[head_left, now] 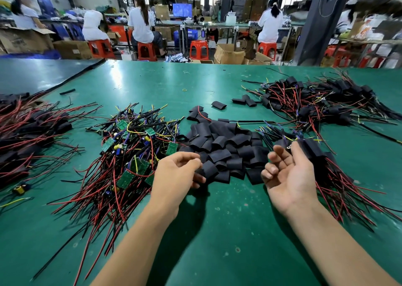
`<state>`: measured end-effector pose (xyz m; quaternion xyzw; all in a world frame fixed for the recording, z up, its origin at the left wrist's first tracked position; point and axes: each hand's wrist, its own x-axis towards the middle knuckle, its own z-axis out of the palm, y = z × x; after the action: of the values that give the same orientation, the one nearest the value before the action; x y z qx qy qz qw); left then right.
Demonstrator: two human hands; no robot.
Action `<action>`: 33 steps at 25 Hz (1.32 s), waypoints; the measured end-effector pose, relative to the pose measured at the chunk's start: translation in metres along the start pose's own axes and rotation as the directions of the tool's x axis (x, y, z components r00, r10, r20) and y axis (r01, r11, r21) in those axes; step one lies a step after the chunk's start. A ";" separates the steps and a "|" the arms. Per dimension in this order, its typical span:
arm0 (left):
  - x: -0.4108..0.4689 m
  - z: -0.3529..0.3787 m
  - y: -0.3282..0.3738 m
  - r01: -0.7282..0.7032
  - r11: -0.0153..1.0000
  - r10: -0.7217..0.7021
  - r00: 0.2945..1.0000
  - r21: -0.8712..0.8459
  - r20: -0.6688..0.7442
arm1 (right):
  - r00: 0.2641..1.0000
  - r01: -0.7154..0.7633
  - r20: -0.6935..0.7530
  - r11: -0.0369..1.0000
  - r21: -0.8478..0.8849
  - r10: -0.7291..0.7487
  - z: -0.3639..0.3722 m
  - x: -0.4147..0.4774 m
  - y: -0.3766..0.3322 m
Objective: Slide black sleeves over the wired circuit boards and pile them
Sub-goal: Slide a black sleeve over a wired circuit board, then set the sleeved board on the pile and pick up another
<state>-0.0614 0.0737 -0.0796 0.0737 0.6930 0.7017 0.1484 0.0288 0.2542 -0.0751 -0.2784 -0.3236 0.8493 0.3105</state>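
Observation:
A heap of loose black sleeves (228, 148) lies in the middle of the green table (217, 231). Left of it is a tangle of bare green circuit boards (130, 155) with red, black and yellow wires. My left hand (176, 174) pinches one black sleeve (210, 170) at the heap's near edge, between thumb and fingers. My right hand (289, 177) is palm up with loosely curled fingers and holds nothing. Its thumb tip lies beside a pile of sleeved boards (313, 149) at the right.
A bigger pile of sleeved boards (322, 102) sits at the far right and another (28, 133) at the far left. Stray sleeves (218, 105) and a yellow rubber band (184, 89) lie further back. A yellow component (19, 189) lies near left. People work at benches beyond the table.

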 end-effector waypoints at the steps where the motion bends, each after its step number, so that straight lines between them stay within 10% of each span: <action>1: 0.001 0.000 -0.001 -0.027 0.999 0.028 0.999 0.027 -0.040 | 1.000 -0.007 0.010 0.999 -0.048 0.007 0.000 0.000 0.003; 15: 0.006 -0.015 0.011 0.176 0.935 -0.195 0.980 -0.307 -0.032 | 0.977 0.202 0.168 0.840 -0.504 -0.134 0.000 -0.002 0.027; 22: 0.008 -0.026 0.023 0.423 0.622 -0.291 0.906 -0.659 0.307 | 0.964 0.247 0.220 0.800 -0.547 -0.148 -0.002 -0.002 0.031; 33: -0.008 0.001 0.017 0.548 0.694 -0.322 0.816 -0.466 0.481 | 0.866 0.379 0.499 0.703 -0.603 -0.038 -0.001 -0.011 0.027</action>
<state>-0.0556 0.0726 -0.0619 -0.0171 0.3994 0.7966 0.4535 0.0274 0.2307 -0.0923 -0.1285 -0.7055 0.6679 0.1992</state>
